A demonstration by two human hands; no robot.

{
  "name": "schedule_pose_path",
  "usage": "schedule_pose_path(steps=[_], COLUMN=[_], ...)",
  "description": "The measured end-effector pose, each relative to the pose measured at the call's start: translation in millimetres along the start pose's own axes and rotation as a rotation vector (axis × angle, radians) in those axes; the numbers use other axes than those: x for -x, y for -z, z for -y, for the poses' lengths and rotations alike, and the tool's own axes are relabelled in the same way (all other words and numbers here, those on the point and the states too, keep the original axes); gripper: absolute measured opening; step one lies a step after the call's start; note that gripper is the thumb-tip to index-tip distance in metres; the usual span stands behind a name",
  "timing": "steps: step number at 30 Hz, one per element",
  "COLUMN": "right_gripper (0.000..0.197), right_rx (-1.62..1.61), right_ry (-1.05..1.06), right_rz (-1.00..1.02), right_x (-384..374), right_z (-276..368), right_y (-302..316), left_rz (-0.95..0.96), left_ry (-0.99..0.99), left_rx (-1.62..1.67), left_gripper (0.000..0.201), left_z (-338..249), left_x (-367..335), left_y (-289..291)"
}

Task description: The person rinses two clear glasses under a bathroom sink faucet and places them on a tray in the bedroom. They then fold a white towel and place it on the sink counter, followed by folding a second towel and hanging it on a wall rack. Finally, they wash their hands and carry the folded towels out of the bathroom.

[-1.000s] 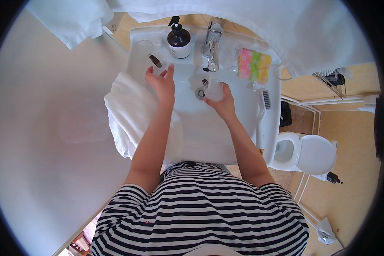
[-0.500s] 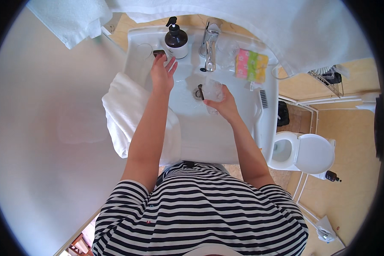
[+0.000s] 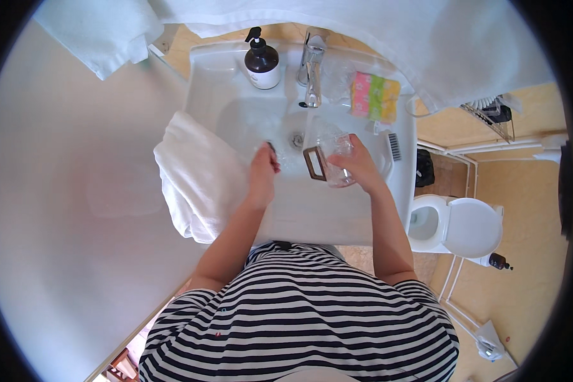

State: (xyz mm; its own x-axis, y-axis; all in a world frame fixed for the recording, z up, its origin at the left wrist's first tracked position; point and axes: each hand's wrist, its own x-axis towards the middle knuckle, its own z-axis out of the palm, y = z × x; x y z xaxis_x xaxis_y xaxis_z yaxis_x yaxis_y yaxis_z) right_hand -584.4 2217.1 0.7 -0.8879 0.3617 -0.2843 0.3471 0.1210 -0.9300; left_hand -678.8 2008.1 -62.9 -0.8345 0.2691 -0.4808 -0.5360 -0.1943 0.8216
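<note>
My right hand point(image 3: 358, 164) is closed round a clear cup point(image 3: 341, 153), tilted over the right side of the white sink basin. Its rectangular brown handle point(image 3: 314, 163) points left, toward the drain. My left hand point(image 3: 265, 172) is low in the basin, left of the drain, its fingers curled round a clear thing with a dark brown handle point(image 3: 271, 146). Little of that clear body shows against the white basin. Above the drain point(image 3: 297, 140) hangs the chrome tap point(image 3: 312, 83).
A dark pump bottle point(image 3: 262, 63) stands on the sink's back ledge, left of the tap. To the tap's right lies a pink, green and yellow sponge pack point(image 3: 375, 97), with a white brush point(image 3: 393, 148) below it. A white towel point(image 3: 194, 181) drapes the left rim.
My left hand has come down from the back-left ledge into the basin, bringing the clear, brown-handled thing. My right hand has moved right and nearer me, turning the cup.
</note>
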Motion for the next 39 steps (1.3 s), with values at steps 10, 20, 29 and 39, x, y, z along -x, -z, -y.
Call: schedule_pose_path(steps=[10, 20, 29, 39], right_gripper=[0.053, 0.081, 0.074, 0.079], right_rx=[-0.682, -1.416, -0.845, -0.064], right_ry=[-0.418, -0.711, 0.145, 0.500], right_rz=[0.398, 0.459, 0.213, -0.232], right_x=[23.1, 47.2, -5.0, -160.9], right_z=[19.1, 13.5, 87.1, 65.8], right_y=[33.6, -9.6, -134.8, -237.8], left_rz=[0.222, 0.401, 0.354, 0.582], left_ry=[0.148, 0.185, -0.290, -0.007], left_rx=[-0.417, -0.240, -0.100, -0.045], left_gripper=[0.037, 0.027, 0.024, 0.024], left_z=[25.4, 46.7, 69.8, 88.9], left_x=[-13.9, -24.8, -23.0, -43.1], left_y=[-25.7, -7.9, -10.0, 11.0])
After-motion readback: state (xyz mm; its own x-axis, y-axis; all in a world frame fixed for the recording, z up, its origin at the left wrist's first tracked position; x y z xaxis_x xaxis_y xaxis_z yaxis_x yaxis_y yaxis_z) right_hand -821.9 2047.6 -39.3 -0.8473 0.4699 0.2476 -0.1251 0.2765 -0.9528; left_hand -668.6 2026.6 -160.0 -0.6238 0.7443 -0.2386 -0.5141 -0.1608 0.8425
